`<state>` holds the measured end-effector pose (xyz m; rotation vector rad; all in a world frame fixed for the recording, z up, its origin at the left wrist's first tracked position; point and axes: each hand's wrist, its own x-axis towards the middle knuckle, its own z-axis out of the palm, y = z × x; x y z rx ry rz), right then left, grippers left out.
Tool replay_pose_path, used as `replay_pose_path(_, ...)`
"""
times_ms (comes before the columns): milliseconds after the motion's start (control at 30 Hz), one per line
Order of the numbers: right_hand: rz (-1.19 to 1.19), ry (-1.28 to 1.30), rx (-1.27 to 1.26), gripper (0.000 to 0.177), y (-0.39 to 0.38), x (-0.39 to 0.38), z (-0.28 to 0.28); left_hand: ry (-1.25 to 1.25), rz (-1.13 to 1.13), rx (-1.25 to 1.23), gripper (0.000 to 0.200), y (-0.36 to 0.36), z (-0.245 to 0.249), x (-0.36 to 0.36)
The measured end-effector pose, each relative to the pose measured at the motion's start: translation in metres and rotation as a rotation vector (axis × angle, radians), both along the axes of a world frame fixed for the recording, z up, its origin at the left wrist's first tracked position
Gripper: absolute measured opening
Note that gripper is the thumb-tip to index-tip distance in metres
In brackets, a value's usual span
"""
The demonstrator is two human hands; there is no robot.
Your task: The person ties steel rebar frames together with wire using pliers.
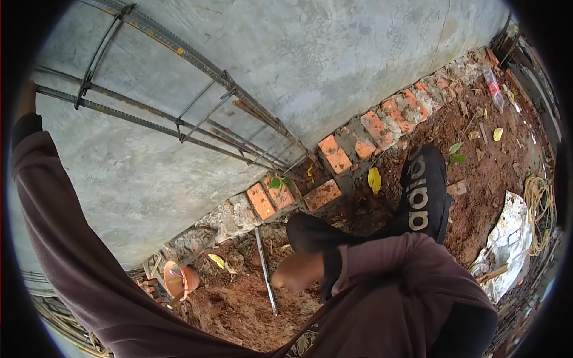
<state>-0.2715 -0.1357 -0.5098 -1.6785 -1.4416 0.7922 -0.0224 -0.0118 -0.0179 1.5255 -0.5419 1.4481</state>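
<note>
Brown shirt [376,325]; hands [296,272] apart, left [27,98] touching rebar cage [180,52].

The left hand [27,98], partly lost at the dark edge of the view, is at the upper end of a steel bar frame [203,65]. The frame runs down in front of a grey wall [346,53] to a gap in a row of bricks [334,154] along the wall's foot. The right hand [296,271], blurred, is just beside a metal rod [263,262] on reddish soil [233,316]. An orange bucket [190,279] lies tipped near the bricks. Toward the right are a plastic bottle [493,88], a coil of rope [539,209] and a white sack [508,235].
</note>
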Motion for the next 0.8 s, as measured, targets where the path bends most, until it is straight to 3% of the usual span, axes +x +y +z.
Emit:
replay_pose_path(67,-0.203,0.078,-0.109,0.021,-0.055,0.020,-0.017,-0.006,-0.012,0.012,0.064,-0.002,-0.001,0.002)
replay_pose_path(200,-0.456,0.383,0.029,0.023,-0.169,0.036,-0.008,-0.022,0.005,0.024,0.064,0.007,-0.002,0.000)
replay_pose_path(267,-0.867,0.177,0.014,0.020,-0.213,0.043,-0.001,-0.034,0.014,0.041,0.064,0.011,-0.001,-0.003)
replay_pose_path(300,-1.012,-0.150,-0.031,0.020,-0.229,0.049,0.000,-0.041,0.016,0.047,0.064,0.012,-0.001,-0.002)
replay_pose_path(333,-1.119,-0.390,-0.284,0.024,-0.237,0.054,0.026,-0.046,0.017,0.050,0.064,0.011,-0.001,-0.004)
replay_pose_path(400,-1.178,-0.500,-0.417,0.032,-0.248,0.067,0.052,-0.056,0.010,0.054,0.064,0.013,-0.004,-0.007)
replay_pose_path(500,-1.242,-0.702,-0.438,0.030,-0.237,0.090,0.069,-0.066,0.008,0.057,0.063,0.019,-0.006,-0.010)
replay_pose_path(800,-1.175,-0.716,-0.390,0.025,-0.195,0.107,0.123,-0.085,-0.001,0.076,0.063,0.029,-0.016,-0.017)
